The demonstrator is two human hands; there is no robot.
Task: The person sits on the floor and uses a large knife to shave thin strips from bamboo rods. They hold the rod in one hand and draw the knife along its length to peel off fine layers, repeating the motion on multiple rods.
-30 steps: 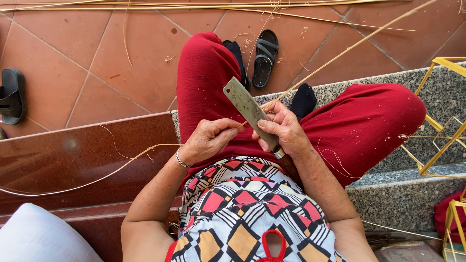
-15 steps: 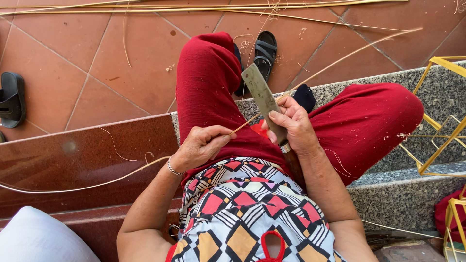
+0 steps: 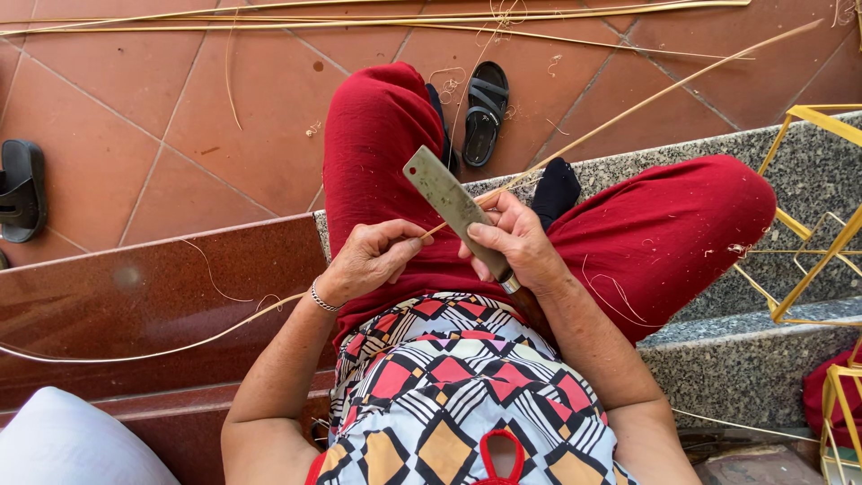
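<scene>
The knife point(image 3: 453, 208) has tilted left, right hand point(image 3: 516, 242) clamped on it, left hand point(image 3: 373, 260) pinching the strip point(image 3: 628, 110).

A single camera, worn on the person's head, looks almost straight down from close above the lap. The patterned shirt point(image 3: 449, 395) fills the near bottom edge, the red trousers point(image 3: 539, 207) and both hands sit mid-frame, and the terracotta tiled floor point(image 3: 180, 117) spreads out far at the top. The granite step point(image 3: 763, 350) runs off to the right. With only one view, no overlap exists.
</scene>
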